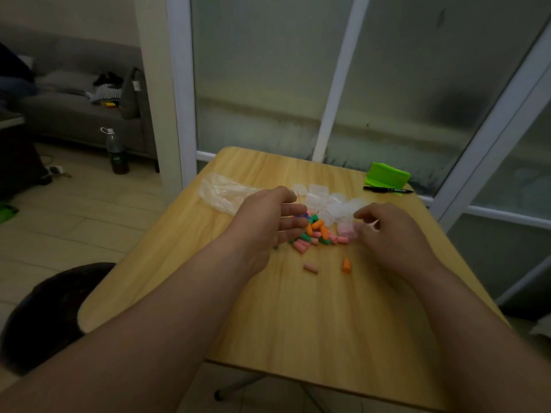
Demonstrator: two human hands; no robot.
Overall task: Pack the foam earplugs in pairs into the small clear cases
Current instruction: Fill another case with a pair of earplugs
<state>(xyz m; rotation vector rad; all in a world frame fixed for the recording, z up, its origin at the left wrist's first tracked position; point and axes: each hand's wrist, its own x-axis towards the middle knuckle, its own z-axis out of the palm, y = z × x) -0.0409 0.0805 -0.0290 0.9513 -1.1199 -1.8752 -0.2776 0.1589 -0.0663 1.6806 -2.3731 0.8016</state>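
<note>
A heap of pink, orange, green and purple foam earplugs (316, 231) lies mid-table. Two strays sit nearer me, a pink earplug (311, 268) and an orange earplug (346, 265). Behind the heap stands a cluster of empty small clear cases (328, 201). My left hand (268, 222) hovers over the heap's left side with loosely bent fingers and nothing clearly held. My right hand (387, 234) curls its thumb and fingers on the right side of a clear case with pink earplugs inside (346, 230).
A crumpled clear plastic bag (220, 192) lies at the back left of the wooden table (298, 308). At the back right are a green box (387, 175) and a black marker (387, 190). A dark stool (50, 314) stands to the left, with a bottle (116, 150) on the floor.
</note>
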